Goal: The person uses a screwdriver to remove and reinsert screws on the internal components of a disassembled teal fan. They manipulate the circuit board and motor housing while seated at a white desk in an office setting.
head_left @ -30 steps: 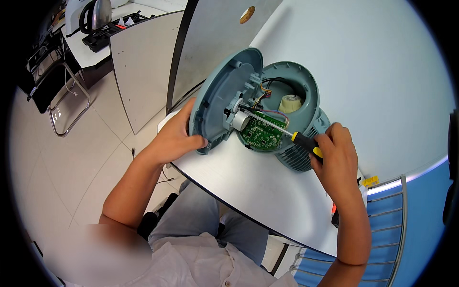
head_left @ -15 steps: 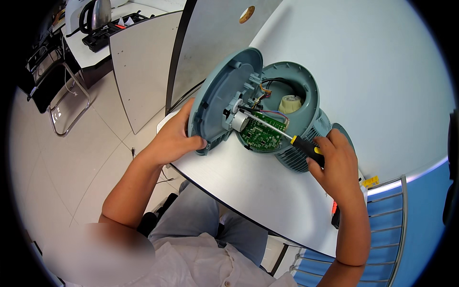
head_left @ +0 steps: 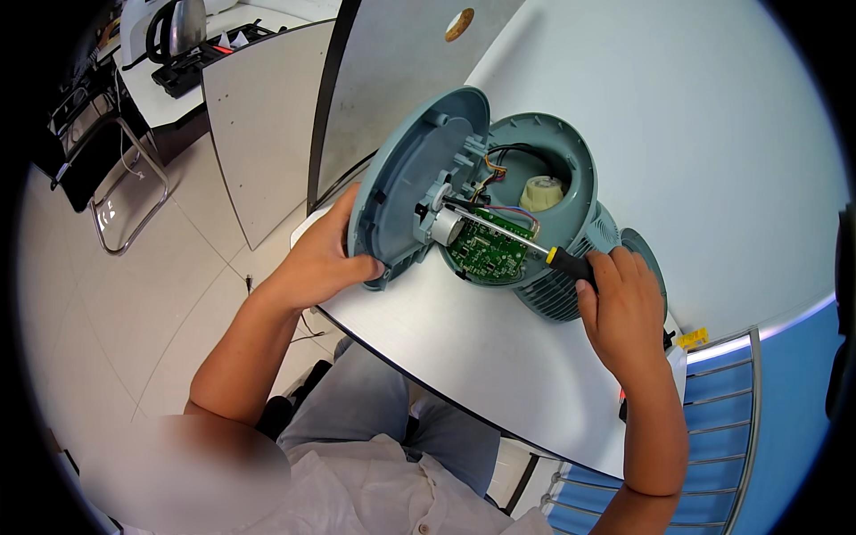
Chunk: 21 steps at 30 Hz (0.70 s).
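Note:
My left hand [head_left: 325, 254] grips the lower left edge of a blue-grey plastic cover [head_left: 397, 178], which stands tilted up beside the round housing [head_left: 580, 165] of an opened appliance. In my right hand [head_left: 620, 308] is a screwdriver [head_left: 569, 263] with a black and yellow handle. Its shaft reaches left across a green circuit board [head_left: 489, 254], and the tip is near a small silver motor [head_left: 447, 226] on the cover's inner side. Coloured wires [head_left: 486, 183] run between cover and housing. A cream-coloured round part [head_left: 542, 193] sits inside the housing.
The appliance lies on a white table [head_left: 446, 330] against a white wall. A grey partition [head_left: 383, 98] rises behind it at the left. To the right are a yellow object [head_left: 693, 339] and a metal rack [head_left: 749, 419]. A folding chair [head_left: 134, 187] and a kettle [head_left: 187, 27] are at the far left.
My right hand has shifted its grip on the screwdriver handle, with the fingers now more over its end. The left hand and the cover have hardly moved.

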Motion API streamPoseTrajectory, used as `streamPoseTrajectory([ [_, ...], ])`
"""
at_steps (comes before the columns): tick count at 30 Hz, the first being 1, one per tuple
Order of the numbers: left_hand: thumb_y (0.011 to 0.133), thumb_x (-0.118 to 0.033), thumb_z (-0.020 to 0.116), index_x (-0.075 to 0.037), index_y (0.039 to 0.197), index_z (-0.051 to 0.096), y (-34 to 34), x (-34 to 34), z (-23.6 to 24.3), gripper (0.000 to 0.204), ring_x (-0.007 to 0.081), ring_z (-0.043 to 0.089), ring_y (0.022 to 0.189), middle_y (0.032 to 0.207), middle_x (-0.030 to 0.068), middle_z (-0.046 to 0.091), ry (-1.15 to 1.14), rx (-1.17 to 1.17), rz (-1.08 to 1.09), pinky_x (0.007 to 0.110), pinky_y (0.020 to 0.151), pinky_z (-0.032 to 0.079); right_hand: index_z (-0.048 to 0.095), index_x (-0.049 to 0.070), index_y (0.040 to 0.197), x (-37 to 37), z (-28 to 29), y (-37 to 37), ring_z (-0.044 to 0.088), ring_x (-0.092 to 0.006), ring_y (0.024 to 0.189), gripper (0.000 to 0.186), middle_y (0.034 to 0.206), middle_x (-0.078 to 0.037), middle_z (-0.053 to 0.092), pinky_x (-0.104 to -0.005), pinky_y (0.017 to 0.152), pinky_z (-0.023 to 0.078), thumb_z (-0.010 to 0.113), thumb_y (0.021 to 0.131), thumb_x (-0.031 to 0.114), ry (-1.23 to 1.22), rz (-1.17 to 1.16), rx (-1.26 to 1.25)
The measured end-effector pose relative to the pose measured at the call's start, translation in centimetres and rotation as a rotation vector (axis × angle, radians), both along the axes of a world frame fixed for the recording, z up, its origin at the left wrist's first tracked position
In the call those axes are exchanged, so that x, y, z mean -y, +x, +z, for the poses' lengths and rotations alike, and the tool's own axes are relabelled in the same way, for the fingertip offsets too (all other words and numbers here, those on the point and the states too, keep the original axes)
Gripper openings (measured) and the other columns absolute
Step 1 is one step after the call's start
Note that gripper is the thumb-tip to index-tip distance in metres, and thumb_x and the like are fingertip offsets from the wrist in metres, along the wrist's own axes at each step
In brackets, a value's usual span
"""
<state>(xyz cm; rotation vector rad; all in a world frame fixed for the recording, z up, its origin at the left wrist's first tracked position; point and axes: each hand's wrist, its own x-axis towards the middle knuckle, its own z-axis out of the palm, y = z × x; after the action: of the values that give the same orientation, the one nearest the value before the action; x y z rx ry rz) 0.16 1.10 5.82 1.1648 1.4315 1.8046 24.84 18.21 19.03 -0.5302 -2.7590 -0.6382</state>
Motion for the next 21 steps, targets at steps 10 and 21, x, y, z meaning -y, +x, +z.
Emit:
streamPoseTrajectory([
  [10, 0.064, -0.024, 0.066, -0.004, 0.143, 0.033, 0.06, -0.03, -0.06, 0.089, 0.0228, 0.046, 0.119, 0.128, 0.013, 0.049, -0.004, 0.006, 0.015, 0.032, 0.104, 0.032, 0.052, 0.006, 0.09, 0.39, 0.25, -0.06, 0.058, -0.028, 0.075, 0.031, 0.085, -0.009, 0.051, -0.0389, 0.06, 0.047, 0.075, 0.069, 0.012, -0.082, -0.065, 0.0],
  [21, 0.064, -0.027, 0.068, -0.004, 0.143, 0.032, 0.18, -0.16, -0.57, 0.089, 0.0237, 0.045, 0.122, 0.128, 0.014, 0.049, 0.011, 0.022, 0.02, 0.033, 0.105, 0.031, 0.05, 0.009, 0.091, 0.43, 0.07, 0.64, 0.06, -0.0266, 0.069, 0.033, 0.08, -0.007, 0.055, -0.0382, 0.056, 0.047, 0.075, 0.07, 0.013, -0.039, -0.044, 0.01],
])
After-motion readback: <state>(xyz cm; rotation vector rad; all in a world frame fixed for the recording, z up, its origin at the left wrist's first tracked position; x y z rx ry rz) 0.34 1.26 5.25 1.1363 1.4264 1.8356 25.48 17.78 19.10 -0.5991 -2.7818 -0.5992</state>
